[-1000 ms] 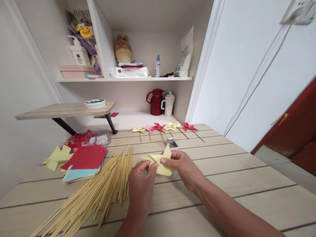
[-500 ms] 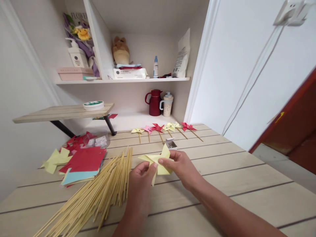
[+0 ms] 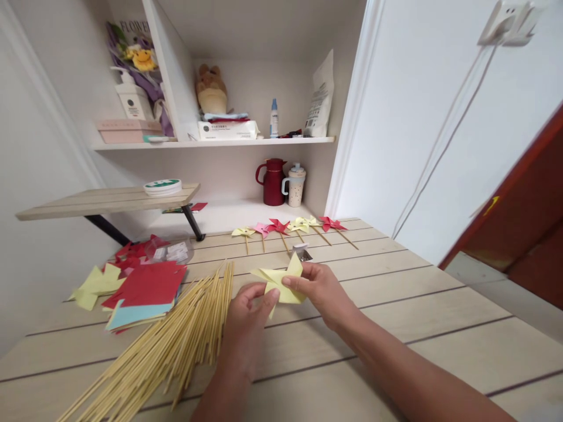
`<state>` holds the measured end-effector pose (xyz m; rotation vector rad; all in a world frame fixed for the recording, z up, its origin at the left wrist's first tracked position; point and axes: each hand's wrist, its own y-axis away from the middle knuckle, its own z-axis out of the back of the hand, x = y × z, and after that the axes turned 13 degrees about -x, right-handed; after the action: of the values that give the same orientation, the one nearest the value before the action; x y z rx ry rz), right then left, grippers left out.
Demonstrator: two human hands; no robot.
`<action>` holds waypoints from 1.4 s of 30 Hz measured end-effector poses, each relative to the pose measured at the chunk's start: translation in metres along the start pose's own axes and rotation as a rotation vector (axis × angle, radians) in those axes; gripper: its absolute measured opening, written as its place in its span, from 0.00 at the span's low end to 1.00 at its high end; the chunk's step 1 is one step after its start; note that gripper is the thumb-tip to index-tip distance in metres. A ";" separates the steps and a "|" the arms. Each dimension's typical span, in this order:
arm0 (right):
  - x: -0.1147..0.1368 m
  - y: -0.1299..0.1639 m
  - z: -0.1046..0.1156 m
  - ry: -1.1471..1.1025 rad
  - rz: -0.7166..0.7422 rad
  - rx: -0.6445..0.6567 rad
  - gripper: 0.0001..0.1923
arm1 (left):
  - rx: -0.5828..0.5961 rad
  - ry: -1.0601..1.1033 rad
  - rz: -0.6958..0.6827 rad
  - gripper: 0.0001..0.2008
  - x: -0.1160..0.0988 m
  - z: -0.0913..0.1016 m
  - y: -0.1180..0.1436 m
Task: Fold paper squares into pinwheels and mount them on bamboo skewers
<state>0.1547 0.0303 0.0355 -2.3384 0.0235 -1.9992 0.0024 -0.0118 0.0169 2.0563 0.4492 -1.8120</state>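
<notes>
Both hands pinching a yellow paper pinwheel (image 3: 281, 282) just above mid desk (image 3: 440, 305): left hand (image 3: 246, 319) on its near edge, right hand (image 3: 323, 288) w/ thumb on top. Bamboo skewers (image 3: 176, 346) piled beside, left.

To your left the spread of bamboo skewers (image 3: 176, 340) blocks the near table (image 3: 440, 316), with the stack of coloured paper (image 3: 145, 290) just beyond it. Straight ahead a small box (image 3: 302, 253) sits close, and the row of finished pinwheels (image 3: 290, 227) lines the far edge. The boards to your right lie bare.
</notes>
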 end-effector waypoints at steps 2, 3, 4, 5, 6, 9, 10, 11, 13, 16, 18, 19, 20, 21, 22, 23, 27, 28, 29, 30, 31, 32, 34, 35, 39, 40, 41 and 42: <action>0.000 0.000 0.000 0.022 0.011 -0.001 0.11 | -0.021 -0.010 -0.040 0.17 0.001 0.000 0.000; 0.000 0.000 0.000 0.030 0.013 0.002 0.12 | -0.024 -0.006 -0.055 0.17 0.002 0.000 -0.001; 0.000 0.000 0.000 0.033 0.012 0.008 0.12 | -0.019 0.002 -0.064 0.17 0.002 0.000 -0.001; 0.001 0.001 0.000 0.035 0.007 0.016 0.12 | -0.010 0.008 -0.067 0.16 0.001 -0.001 -0.001; 0.001 0.002 -0.001 0.035 -0.001 0.024 0.12 | 0.000 0.008 -0.063 0.16 0.001 -0.001 0.000; 0.003 0.005 -0.003 0.029 -0.035 0.048 0.13 | 0.010 -0.013 -0.039 0.16 -0.003 -0.001 0.003; 0.003 0.006 -0.003 0.025 -0.048 0.055 0.13 | 0.004 -0.017 -0.033 0.16 -0.004 -0.001 0.005; 0.003 0.007 -0.004 0.022 -0.059 0.061 0.14 | -0.004 -0.017 -0.027 0.16 -0.006 -0.001 0.006; 0.003 0.009 -0.005 0.013 -0.079 0.072 0.15 | -0.023 -0.009 -0.012 0.15 -0.008 0.000 0.009; 0.002 0.009 -0.006 -0.029 -0.074 0.116 0.15 | -0.056 0.003 0.037 0.16 -0.008 0.000 0.009; 0.002 0.010 -0.006 -0.054 -0.059 0.149 0.16 | -0.096 0.011 0.050 0.16 -0.006 0.001 0.007; 0.001 0.010 -0.006 -0.058 -0.053 0.154 0.17 | -0.119 0.010 0.045 0.17 -0.005 0.002 0.006; 0.002 0.010 -0.006 -0.053 -0.051 0.151 0.18 | -0.144 0.005 0.033 0.17 -0.003 0.002 0.005; 0.002 0.010 -0.006 -0.040 -0.051 0.147 0.18 | -0.167 -0.003 0.016 0.17 -0.002 0.003 0.004; 0.003 0.010 -0.006 -0.025 -0.053 0.146 0.18 | -0.185 -0.010 -0.003 0.17 -0.001 0.003 0.003; 0.004 0.010 -0.007 -0.012 -0.054 0.149 0.17 | -0.199 -0.012 -0.024 0.17 -0.001 0.004 0.003; 0.003 0.010 -0.008 -0.005 -0.044 0.149 0.15 | -0.242 -0.021 -0.093 0.15 0.000 0.003 0.004; 0.002 0.010 -0.009 -0.001 -0.047 0.139 0.15 | -0.245 -0.026 -0.097 0.15 0.000 0.003 0.005; 0.001 0.010 -0.009 0.006 -0.052 0.129 0.15 | -0.246 -0.031 -0.097 0.15 0.000 0.003 0.005; 0.000 0.009 -0.009 0.015 -0.058 0.120 0.15 | -0.243 -0.033 -0.094 0.15 0.000 0.002 0.006; -0.001 0.009 -0.009 0.023 -0.061 0.113 0.15 | -0.239 -0.034 -0.090 0.15 0.000 0.002 0.006; -0.001 0.009 -0.008 0.031 -0.059 0.107 0.15 | -0.235 -0.032 -0.083 0.15 0.000 0.001 0.007; -0.001 0.009 -0.008 0.067 -0.033 0.092 0.15 | -0.228 -0.015 -0.053 0.15 -0.001 -0.001 0.007; 0.000 0.009 -0.007 0.108 -0.001 0.081 0.14 | -0.224 0.001 -0.029 0.16 -0.001 -0.002 0.008; 0.004 0.005 -0.004 0.349 0.257 -0.001 0.12 | -0.122 0.106 0.034 0.19 -0.002 -0.003 0.004; 0.005 0.003 -0.003 0.394 0.311 -0.019 0.11 | -0.103 0.121 0.014 0.23 -0.002 -0.002 0.002; 0.006 0.001 -0.001 0.424 0.346 -0.033 0.11 | -0.102 0.119 -0.025 0.28 -0.001 -0.001 0.000; 0.007 0.000 0.000 0.442 0.364 -0.042 0.11 | -0.133 0.084 -0.072 0.34 0.000 0.002 -0.003</action>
<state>0.1560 0.0298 0.0426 -1.7028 0.4775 -2.2732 -0.0004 -0.0099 0.0168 2.0545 0.6564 -1.6911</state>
